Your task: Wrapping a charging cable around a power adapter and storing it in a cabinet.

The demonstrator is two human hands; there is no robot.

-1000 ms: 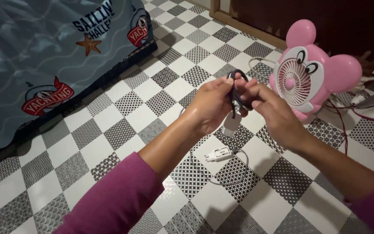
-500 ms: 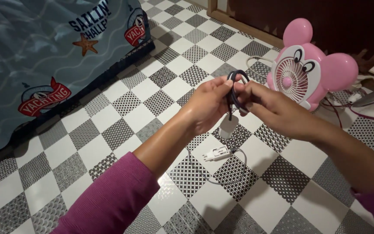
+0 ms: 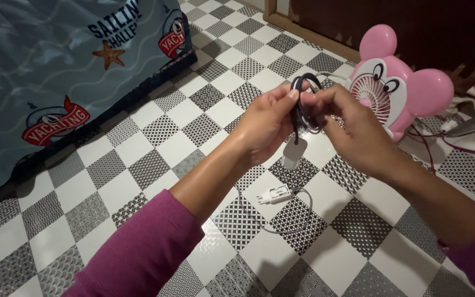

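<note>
**Operator:** Cable (image 3: 302, 104), dark and looped into a small coil, is what I have up in front of me, held in the air above the checkered floor (image 3: 155, 137) and just in front of the pink fan (image 3: 394, 91). My left hand (image 3: 268, 124) has its thumb and fingers pinched together on the left side of the coil. My right hand (image 3: 353, 129) is closed on the right side, fingertips pressed to the strands.

**Observer:** Is anything hanging from it?

**Operator:** Yes, a small white plug (image 3: 292, 154) dangles below the coil, between my two wrists. It is clear of the floor.

**Observer:** And what is that under your hands?

**Operator:** A white adapter (image 3: 276, 194) lies flat on the tiles with a thin pale cord (image 3: 298, 220) curving round it. I cannot tell whether that cord joins the one in my hands.

**Observer:** What else is around?

**Operator:** The fan has round ears and cartoon eyes, and its grille faces me. It stands on the floor near a dark wooden panel (image 3: 413, 27). To my left, a blue bedsheet (image 3: 45, 71) with a starfish and badge prints drapes down to the tiles, well apart from my hands. At the far right edge, some loose wires (image 3: 441, 137) trail beside the fan. Both my sleeves (image 3: 144, 253) are magenta and pushed back from the forearms.
</note>
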